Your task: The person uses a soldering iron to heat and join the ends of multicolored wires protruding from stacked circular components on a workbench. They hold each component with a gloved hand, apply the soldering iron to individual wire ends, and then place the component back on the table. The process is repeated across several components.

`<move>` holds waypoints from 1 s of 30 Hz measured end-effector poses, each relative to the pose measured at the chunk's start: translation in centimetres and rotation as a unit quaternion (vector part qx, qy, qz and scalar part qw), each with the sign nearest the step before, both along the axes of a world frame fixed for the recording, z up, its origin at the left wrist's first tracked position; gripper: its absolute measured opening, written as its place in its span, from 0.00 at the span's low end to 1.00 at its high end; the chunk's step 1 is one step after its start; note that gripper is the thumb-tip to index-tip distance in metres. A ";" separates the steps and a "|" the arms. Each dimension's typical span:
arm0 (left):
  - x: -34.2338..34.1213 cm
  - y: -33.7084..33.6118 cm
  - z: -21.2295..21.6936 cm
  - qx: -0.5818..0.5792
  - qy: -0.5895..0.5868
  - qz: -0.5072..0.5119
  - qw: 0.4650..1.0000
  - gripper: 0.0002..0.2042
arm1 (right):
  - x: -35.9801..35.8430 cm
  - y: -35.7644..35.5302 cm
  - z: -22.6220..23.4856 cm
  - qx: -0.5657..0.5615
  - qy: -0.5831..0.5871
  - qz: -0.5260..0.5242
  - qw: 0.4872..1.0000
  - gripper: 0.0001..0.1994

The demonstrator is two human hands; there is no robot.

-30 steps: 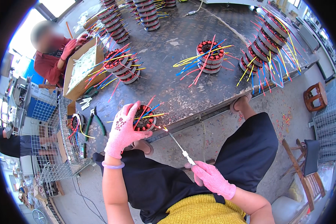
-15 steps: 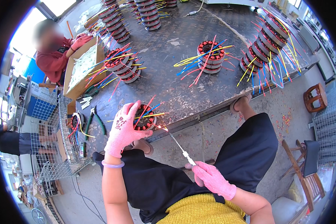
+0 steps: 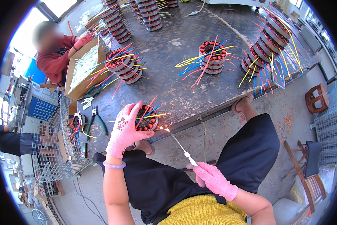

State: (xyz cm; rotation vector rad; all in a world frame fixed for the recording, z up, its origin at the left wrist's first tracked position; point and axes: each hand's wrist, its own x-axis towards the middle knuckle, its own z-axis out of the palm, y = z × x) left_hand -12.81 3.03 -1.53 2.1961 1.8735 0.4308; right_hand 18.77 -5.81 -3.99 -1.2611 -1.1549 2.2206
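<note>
A motor stator, a grey ring with red windings and red, blue and yellow leads, rests at the table's near edge. My left hand, in a pink glove, wraps round its left and near sides, thumb along the front. In my pink-gloved right hand is a thin torch with a white handle and a long metal tube. An orange flame glows at the torch's tip, close beside the stator's right side. Whether the flame touches a wire is too small to tell.
Stacked stators stand right, with shorter stacks mid-table and left. Green-handled pliers and white sleeves lie left, near another stator. A co-worker sits behind an open carton. A wire basket adjoins the table.
Both hands keep nearly the same pose. The flame at the torch's tip has changed shape slightly. The co-worker's head and hands have shifted a little.
</note>
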 end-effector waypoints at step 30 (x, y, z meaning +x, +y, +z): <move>0.0 -0.1 0.0 0.006 0.002 -0.002 1.000 0.48 | -0.1 -0.1 -0.1 -0.010 0.007 -0.018 1.000 0.18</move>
